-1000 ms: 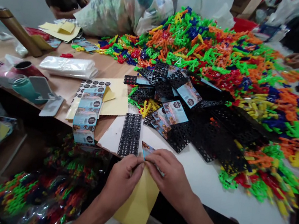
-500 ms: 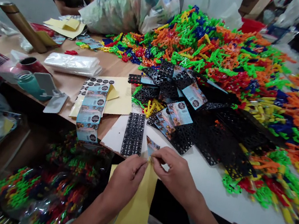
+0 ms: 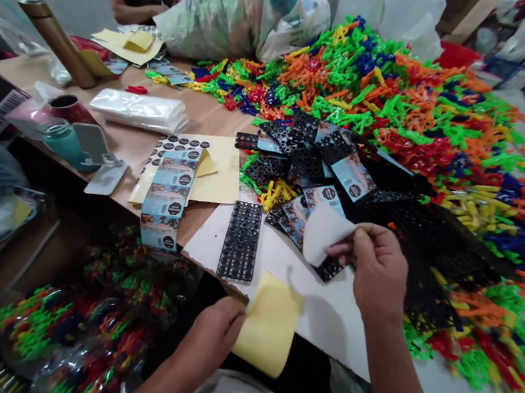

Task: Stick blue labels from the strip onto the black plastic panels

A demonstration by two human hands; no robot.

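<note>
White curled piece of thin sheet (image 3: 324,234): held up by its right end before the near left part of a pile of black perforated plastic plates with blue printed labels (image 3: 316,152); whether the pile is touched by it cannot be told.
Right hand (image 3: 375,274): bent at the fingers, with the white piece pinched at the thumb and fingertips.
Left hand (image 3: 216,327): closed on the left side of a yellow rectangular paper sheet (image 3: 270,326), which is held across the front edge of the tabletop (image 3: 208,241).
Step in hand: judged to be the handling of the white piece away from the yellow sheet; the two are seen apart.
Next move: judged to call for the white piece to be kept uncreased and its free end clear of fingers and plates.
Single black perforated rectangular plate (image 3: 241,240): laid flat, untouched by either hand, left of the pile.
Blue printed label strip (image 3: 168,197): draped over the tabletop's edge.
Beyond: a heap of multicoloured plastic pieces (image 3: 386,96) and a stuffed whitish plastic sack (image 3: 234,12).
In the way: bare white surface is narrowed by the pile, and the left hand is taken up by the sheet.
</note>
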